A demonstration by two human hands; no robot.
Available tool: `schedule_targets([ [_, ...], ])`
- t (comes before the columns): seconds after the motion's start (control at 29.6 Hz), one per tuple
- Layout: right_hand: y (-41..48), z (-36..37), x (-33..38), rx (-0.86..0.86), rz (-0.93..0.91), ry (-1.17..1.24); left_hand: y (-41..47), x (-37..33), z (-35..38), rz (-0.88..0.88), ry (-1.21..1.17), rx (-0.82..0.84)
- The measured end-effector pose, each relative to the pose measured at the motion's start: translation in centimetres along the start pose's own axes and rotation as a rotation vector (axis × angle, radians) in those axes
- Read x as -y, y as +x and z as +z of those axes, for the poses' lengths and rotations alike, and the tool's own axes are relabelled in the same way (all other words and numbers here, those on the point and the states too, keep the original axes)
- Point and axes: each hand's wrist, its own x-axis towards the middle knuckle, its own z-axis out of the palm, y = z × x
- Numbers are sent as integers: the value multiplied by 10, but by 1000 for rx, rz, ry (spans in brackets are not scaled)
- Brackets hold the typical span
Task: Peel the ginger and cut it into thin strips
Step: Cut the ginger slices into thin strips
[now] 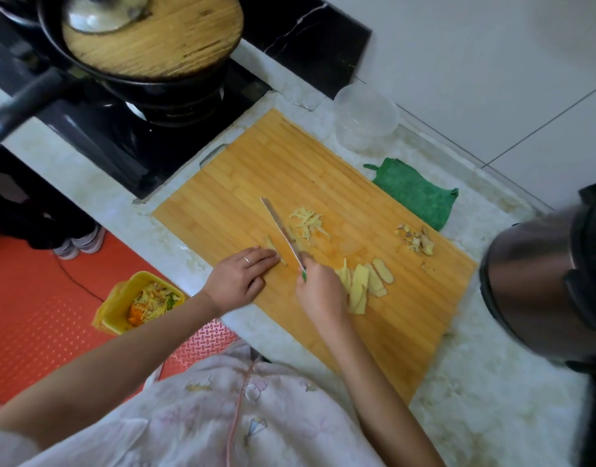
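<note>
Gripping one knife (281, 230), right hand (320, 291) curls tight — left hand (242, 278), straight-fingered, presses one ginger slice (271, 245).

- A cutting board (323, 176) is recorded lying on the marble table (475, 382).
- A knife (283, 232) is gripped by the handle in the right hand (320, 293), with the blade angled onto the board.
- A ginger slice (272, 245) is pressed flat by the straight fingers (264, 256) of the left hand (237, 281), just left of the blade.
- Cut strips (306, 219) are piled just right of the blade.
- Uncut slices (367, 281) lie beside the right hand.
- Peel scraps (418, 239) are heaped near the board's right edge.
</note>
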Motion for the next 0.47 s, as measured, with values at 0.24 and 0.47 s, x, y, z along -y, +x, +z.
schedule_targets([
  [0.24, -33, 17, 12, 7, -42, -107, 5, -10, -6, -8, -44, -181],
  [0.47, -36, 17, 14, 2, -53, -124, 5, -12, -5, 8, -16, -249],
])
